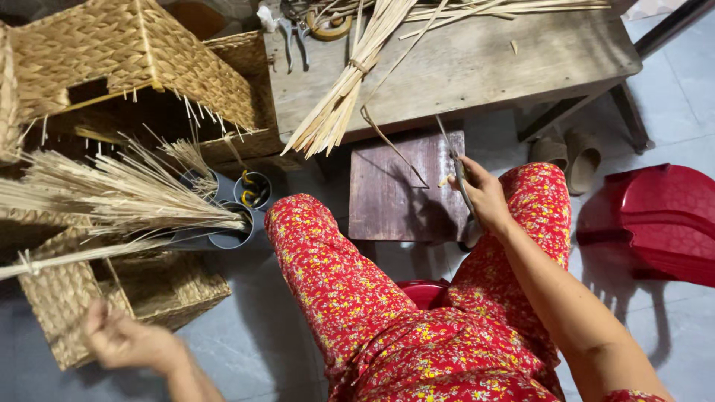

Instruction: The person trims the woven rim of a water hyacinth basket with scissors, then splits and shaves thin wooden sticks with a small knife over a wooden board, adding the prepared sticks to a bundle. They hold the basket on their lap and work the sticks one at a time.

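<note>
Knife (463, 186), thin and stiff, sits clamped in the right hand (484, 197) by its handle above the small wooden surface (395, 197); blurred left hand (123, 341), near the woven basket (97, 294), cannot be judged.

A wooden table (477, 67) spans the upper middle of the frame, with a bundle of strips (350, 82) lying on it and hanging over its near edge. Pliers (294, 37) lie on the table left of the bundle. Below the table, at centre, sits a small board (395, 193); the right hand (484, 197) is at its right edge, holding a knife (458, 171). Woven baskets (126, 67) fill the upper left. Another basket (112, 298) sits at lower left, just above the left hand (123, 342). A plastic stool (663, 219) stands at the right edge.
</note>
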### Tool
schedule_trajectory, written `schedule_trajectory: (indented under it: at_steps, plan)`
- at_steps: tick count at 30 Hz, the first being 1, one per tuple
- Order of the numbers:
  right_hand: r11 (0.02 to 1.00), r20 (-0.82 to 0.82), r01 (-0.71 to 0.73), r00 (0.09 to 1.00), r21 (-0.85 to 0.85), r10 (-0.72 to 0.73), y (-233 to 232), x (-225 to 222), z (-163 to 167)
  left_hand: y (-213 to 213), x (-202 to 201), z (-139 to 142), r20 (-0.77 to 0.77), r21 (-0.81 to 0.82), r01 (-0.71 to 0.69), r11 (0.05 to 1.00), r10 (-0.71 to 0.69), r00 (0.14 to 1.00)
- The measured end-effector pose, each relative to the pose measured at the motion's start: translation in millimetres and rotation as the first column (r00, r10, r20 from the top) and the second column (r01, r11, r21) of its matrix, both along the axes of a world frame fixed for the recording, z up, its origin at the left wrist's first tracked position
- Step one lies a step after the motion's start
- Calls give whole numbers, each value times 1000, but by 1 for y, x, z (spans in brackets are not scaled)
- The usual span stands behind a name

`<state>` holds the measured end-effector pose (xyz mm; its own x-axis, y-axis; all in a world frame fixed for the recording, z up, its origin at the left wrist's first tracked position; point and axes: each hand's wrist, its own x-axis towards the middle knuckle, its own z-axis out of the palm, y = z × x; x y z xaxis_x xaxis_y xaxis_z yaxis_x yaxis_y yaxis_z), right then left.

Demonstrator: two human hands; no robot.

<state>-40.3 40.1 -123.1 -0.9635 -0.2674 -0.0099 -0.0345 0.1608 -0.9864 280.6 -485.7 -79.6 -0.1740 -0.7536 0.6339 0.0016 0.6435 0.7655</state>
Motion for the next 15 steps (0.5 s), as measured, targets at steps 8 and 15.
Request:
schedule_trajectory:
  at_steps: [8,15]
  plan:
    - [833,-321,197,947,517,-24,13,-50,14,156,-104,49,190,-83,417,905,-397,898]
    - [780,-429,252,903,573,24,9,-82,31,226,-173,23,137,124,687,716,-698,703]
